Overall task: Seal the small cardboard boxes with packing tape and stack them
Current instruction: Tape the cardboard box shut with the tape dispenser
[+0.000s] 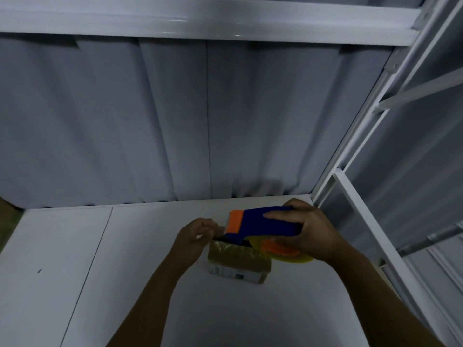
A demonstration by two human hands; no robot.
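**A:** Where do we stand with the sealing?

**B:** We have one small cardboard box (238, 261) on the white table (75, 271). It sits right of the middle and towards the far edge, below the grey curtain (175, 121). Its top has a glossy, crinkled brown skin, which we take for packing tape already laid over the flaps.

**A:** And our hands?

**B:** Our right hand (308, 234) is wrapped round the blue body of the tape dispenser (265, 221) and holds it just above the far side of the box. The orange blade end points left, and the yellow and orange roll (283, 249) hangs over the box's right end. Our left hand (193, 239) is at the box's far left corner with its fingers curled. Thumb and forefinger seem to pinch the free tape end (220, 227) at the dispenser's mouth. The light is dim and the strip is small, so we are not certain of that pinch.

**A:** So is this box sealed?

**B:** Nearly, in our judgement. The top looks covered, but the strip at the far left corner looks neither cut nor pressed down yet. We cannot tell whether the side seams are taped. The near face shows only a pale printed label.

**A:** And the stacking?

**B:** We see nothing of it. Only this one box is in view, standing directly on the table, and no stack shows. To the right there is just a white metal rack (363, 196). We reckon the cut, the press-down, any further boxes and the whole stack are left to do.
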